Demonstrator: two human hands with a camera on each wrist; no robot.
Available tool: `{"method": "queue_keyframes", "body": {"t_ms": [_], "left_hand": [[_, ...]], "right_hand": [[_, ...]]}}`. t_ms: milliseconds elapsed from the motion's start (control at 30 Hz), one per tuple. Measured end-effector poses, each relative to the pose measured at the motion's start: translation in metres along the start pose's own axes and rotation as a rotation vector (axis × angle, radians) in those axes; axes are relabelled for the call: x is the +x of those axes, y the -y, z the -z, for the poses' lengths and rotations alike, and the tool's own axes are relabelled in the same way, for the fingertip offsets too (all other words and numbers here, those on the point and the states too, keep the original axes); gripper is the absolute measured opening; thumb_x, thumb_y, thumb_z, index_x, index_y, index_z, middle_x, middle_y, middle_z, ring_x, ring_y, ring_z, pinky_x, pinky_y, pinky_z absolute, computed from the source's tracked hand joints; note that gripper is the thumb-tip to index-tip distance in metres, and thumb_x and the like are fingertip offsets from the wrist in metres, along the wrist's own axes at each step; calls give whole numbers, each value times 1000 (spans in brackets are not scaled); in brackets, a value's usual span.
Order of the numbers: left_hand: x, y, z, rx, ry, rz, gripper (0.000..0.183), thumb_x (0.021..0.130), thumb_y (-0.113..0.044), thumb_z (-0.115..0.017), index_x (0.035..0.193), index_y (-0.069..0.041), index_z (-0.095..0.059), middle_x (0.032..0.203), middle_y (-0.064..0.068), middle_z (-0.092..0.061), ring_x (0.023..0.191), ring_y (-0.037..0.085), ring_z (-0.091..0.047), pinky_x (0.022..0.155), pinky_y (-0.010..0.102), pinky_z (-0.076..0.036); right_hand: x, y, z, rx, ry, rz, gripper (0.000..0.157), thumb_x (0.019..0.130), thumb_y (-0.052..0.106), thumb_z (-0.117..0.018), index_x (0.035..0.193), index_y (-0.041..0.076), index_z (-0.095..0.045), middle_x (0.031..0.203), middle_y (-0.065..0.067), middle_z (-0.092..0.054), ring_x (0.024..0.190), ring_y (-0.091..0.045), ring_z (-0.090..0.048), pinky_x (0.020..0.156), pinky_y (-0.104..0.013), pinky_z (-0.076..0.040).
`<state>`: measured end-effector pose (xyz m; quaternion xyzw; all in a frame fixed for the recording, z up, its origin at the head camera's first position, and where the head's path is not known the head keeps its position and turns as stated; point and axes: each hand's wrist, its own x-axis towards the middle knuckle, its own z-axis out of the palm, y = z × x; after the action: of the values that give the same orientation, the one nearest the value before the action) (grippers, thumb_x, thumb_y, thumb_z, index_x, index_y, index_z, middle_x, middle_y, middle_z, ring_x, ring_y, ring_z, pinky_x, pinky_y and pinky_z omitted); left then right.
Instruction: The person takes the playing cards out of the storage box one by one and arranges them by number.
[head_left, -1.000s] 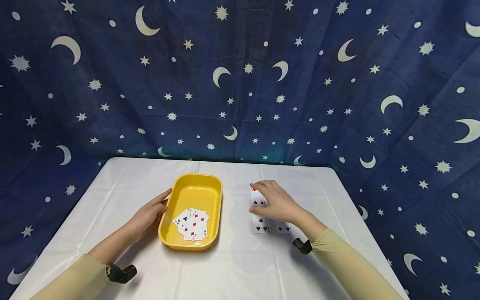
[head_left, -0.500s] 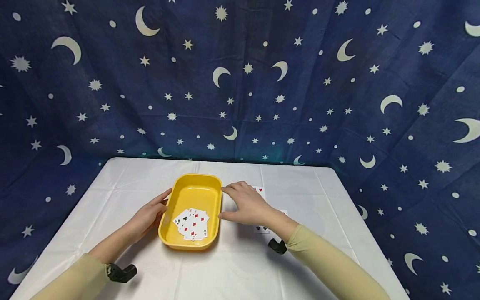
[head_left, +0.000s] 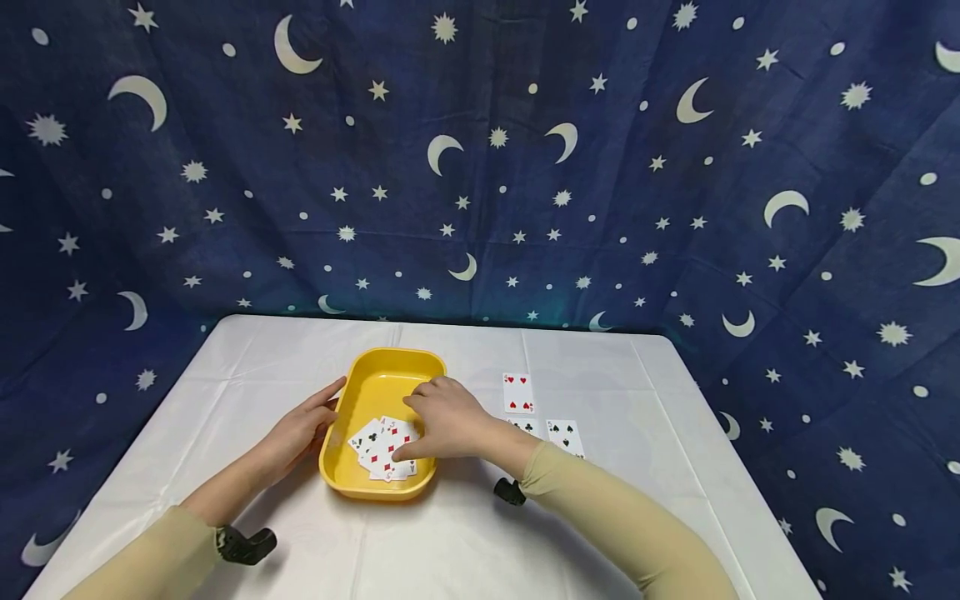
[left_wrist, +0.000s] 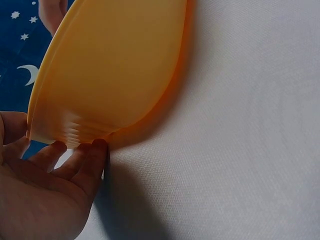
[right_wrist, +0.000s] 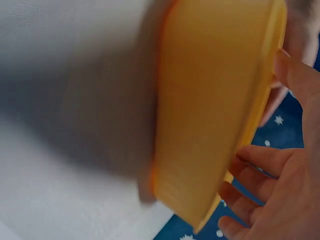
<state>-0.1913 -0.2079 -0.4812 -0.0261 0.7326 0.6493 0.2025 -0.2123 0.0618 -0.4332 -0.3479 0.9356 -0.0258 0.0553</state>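
A yellow tray [head_left: 441, 372] stands on the white table with several overlapping playing cards [head_left: 382, 446] lying face up at its near end, a five of diamonds on top. My left hand [head_left: 298, 429] holds the tray's left side; in the left wrist view, its thumb is at the rim and its fingertips [left_wrist: 97, 145] rest against the outer wall. My right hand [head_left: 450, 421] reaches over the right rim, thumb close above the cards and fingers spread apart, with nothing seen between them. In the right wrist view, the tray wall hides the cards.
Right of the tray lie a four of hearts [head_left: 518, 393], a clubs card [head_left: 524, 426] partly covered by my right forearm, and a spades card [head_left: 564, 435]. A dark blue cloth [head_left: 480, 208] with moons and stars hangs behind the table [head_left: 600, 375].
My right hand has moved left, from above the cards on the table, past the tray's right rim, to over the cards inside. My left hand stays at the tray's left side.
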Motion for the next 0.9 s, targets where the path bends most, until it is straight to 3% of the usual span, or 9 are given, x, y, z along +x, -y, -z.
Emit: {"method": "queue_keyframes", "body": {"t_ms": [233,333,500,567,733,900], "left_hand": [[0,1,0,1,4,2,68,104,-15,-42,166,-25,-15,166,21,-24,144,37,-39,104,36,-47],[0,1,0,-1,6,3,68,104,-15,-42,166,-25,-15,166,21,-24,144,37,-38,105,37,-46],[0,1,0,-5,7,-3,68,105,-15,-41,166,-24,-14,166,22,-23,144,37,-38,106,38,-46],[0,2,0,-8,5,-6,68,105,-15,-41,166,-24,-14,166,23,-23,144,38,-38,107,40,-45],[-1,2,-2,-10,4,-3,68,105,-15,-42,166,-24,-13,166,23,-22,145,39,-37,112,48,-40],[1,2,-1,-1,1,-9,68,105,-15,-41,166,-24,-13,166,23,-23,145,39,-36,113,49,-39]], "right_hand": [[13,10,-17,-124,63,-9,81,74,87,-61,118,20,-72,120,3,-62,119,-20,-48,117,-39,-27],[16,12,-23,-132,87,-20,79,72,89,-61,110,21,-72,119,3,-62,122,-21,-47,121,-43,-20],[20,15,-27,-134,102,-29,72,68,91,-62,93,23,-67,109,5,-59,118,-20,-46,121,-44,-20],[21,17,-29,-151,105,-29,74,67,92,-62,93,23,-67,106,5,-58,116,-19,-46,120,-45,-21],[24,19,-34,-195,123,-32,89,63,93,-63,112,19,-70,107,5,-57,116,-20,-46,120,-47,-21],[26,20,-36,-241,130,-26,91,62,92,-66,117,20,-68,110,5,-57,118,-20,-47,119,-48,-24]]}}
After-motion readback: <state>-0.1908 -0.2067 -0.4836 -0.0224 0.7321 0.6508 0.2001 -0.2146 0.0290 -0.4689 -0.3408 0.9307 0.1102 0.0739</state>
